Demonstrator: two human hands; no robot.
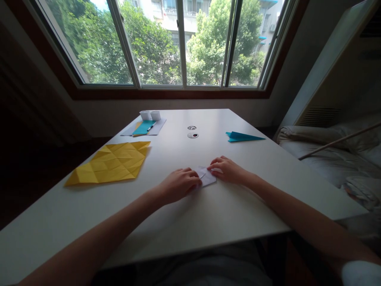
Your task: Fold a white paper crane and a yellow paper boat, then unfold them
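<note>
Left hand [177,184], right hand [228,170], pressing white paper [206,177] edges flat

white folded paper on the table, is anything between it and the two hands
Nothing visible: the left hand and right hand both rest directly on the small white folded paper, flat on the white table.

Daylight floods in thru the window [181,43], slightly blown out up top. Table [238,206] below it bright w/ soft glare; room left & right of window dim, near black. Wide-angle bend at edges; forearms nearest cam slightly soft.
</note>
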